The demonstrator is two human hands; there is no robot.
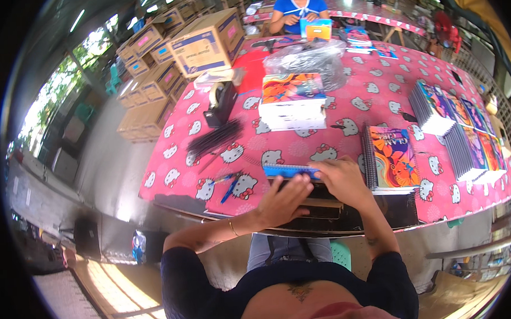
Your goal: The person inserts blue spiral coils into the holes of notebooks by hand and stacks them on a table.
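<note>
Near the table's front edge, a blue spiral notebook (290, 170) stands on edge with its coil side up. My right hand (344, 180) grips its right end, fingers over the top. My left hand (287, 199) lies against the near side with its fingers stretched out and apart. Just right of my right hand is a stack of spiral notebooks (391, 157) with colourful orange and pink covers. Beyond my hands stands a taller stack of notebooks (293, 102), white page edges facing me. To the left lie a bundle of black binding coils (214, 139) and blue pens (229, 188).
A black tape dispenser (221, 104) stands left on the pink patterned table (316, 139). Behind are crumpled clear plastic (308, 61) and a large carton (205, 43). More notebook stacks (468, 152) line the right side. Across the table, a person in blue (299, 14) handles notebooks.
</note>
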